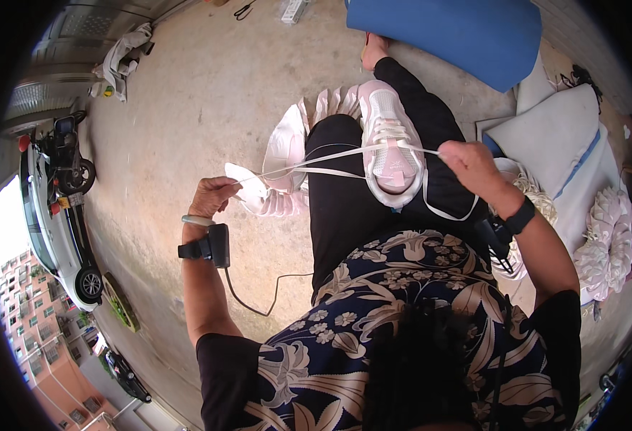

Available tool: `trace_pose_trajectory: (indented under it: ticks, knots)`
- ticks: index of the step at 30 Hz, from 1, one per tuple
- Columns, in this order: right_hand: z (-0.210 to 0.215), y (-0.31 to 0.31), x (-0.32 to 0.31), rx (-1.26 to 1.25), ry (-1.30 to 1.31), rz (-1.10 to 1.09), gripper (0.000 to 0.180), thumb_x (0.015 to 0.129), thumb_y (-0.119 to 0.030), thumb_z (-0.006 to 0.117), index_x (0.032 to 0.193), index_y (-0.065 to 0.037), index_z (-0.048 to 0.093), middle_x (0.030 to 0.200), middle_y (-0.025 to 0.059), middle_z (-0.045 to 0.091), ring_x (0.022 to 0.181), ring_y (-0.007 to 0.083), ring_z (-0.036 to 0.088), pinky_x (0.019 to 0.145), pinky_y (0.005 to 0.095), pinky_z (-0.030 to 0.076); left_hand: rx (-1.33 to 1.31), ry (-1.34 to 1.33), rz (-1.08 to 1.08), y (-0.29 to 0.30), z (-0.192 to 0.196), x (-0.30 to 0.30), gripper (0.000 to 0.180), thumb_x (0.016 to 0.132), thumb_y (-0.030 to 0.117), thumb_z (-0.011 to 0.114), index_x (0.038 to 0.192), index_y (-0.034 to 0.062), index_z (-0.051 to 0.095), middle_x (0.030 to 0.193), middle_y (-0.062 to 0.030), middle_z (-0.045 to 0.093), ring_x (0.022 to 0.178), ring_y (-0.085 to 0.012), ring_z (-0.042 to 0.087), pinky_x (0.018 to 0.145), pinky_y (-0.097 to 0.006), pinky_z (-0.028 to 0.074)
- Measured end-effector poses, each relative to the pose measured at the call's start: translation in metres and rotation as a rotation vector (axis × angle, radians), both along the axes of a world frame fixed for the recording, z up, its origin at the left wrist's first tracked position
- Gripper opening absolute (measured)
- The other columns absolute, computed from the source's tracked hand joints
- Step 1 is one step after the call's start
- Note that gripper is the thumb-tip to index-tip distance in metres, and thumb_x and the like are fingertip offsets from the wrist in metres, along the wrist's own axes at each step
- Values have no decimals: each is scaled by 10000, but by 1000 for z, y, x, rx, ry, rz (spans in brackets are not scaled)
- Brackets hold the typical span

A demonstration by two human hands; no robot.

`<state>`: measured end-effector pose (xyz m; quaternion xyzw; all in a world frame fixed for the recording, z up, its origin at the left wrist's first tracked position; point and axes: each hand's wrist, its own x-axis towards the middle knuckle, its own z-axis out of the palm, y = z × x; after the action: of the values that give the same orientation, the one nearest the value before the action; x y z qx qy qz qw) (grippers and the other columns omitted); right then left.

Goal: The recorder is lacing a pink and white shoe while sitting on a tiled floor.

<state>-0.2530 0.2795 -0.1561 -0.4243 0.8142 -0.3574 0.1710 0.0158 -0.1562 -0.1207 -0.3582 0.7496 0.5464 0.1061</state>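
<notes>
A pale pink and white sneaker (pixel 382 100) lies across my black-trousered thighs, its toe pointing away from me. White shoelace (pixel 330 151) runs through its upper and stretches out to both sides. My left hand (pixel 214 195) is closed in a pinch on the lace, well left of the shoe; a thin strand also runs from these fingers toward the shoe. To the right of the shoe, my right hand (pixel 474 169) has its fingers closed around the lace's other side. A loose loop of lace hangs below that hand, over my right thigh.
A row of pink-white shoe pieces (pixel 285 149) sits by my left knee. Bundled white pieces (pixel 606 244) and pale sheets (pixel 556 136) lie at right. A blue sheet (pixel 445 36) is ahead, scissors (pixel 244 11) on the floor. A cable (pixel 269 309) hangs from my left wrist device.
</notes>
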Motion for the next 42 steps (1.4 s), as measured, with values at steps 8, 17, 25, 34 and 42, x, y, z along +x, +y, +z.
trace_pose_trajectory:
  ticks: [8, 17, 25, 34, 42]
  knots:
    - [21, 40, -13, 57, -9, -75, 67, 810, -99, 535, 820, -37, 560, 652, 178, 537, 612, 360, 542, 536, 377, 419, -4, -160, 46, -12, -1, 50, 138, 805, 175, 652, 802, 40, 683, 481, 1, 515, 376, -65, 446, 350, -207, 344]
    - [-2, 177, -69, 189, 216, -228, 167, 844, -95, 524, 956, 13, 583, 892, 180, 618, 819, 320, 608, 736, 321, 475, -78, -264, 188, -33, 4, 115, 168, 834, 183, 588, 773, 41, 653, 552, -3, 546, 400, -55, 479, 343, -192, 360]
    - [-8, 252, -115, 201, 614, -306, 180, 888, -147, 496, 951, -7, 590, 798, 135, 620, 707, 250, 610, 661, 302, 475, -300, -221, 234, -36, 21, 108, 168, 848, 183, 559, 782, 54, 644, 484, -10, 515, 341, -52, 420, 303, -200, 307]
    - [-1, 87, 2, -44, -1199, -491, 116, 846, -174, 506, 902, -78, 541, 551, -54, 351, 438, 41, 307, 430, 210, 337, 469, -228, 94, 106, 7, -35, 135, 811, 169, 571, 805, 34, 562, 571, -102, 575, 366, -147, 501, 331, -238, 368]
    - [-2, -16, 22, 72, -1136, -190, 176, 902, -197, 490, 876, -38, 561, 678, 41, 586, 500, 76, 541, 458, 198, 441, 669, -221, -72, 173, -14, -121, 141, 829, 185, 570, 816, 44, 565, 621, -71, 598, 409, -110, 529, 356, -206, 387]
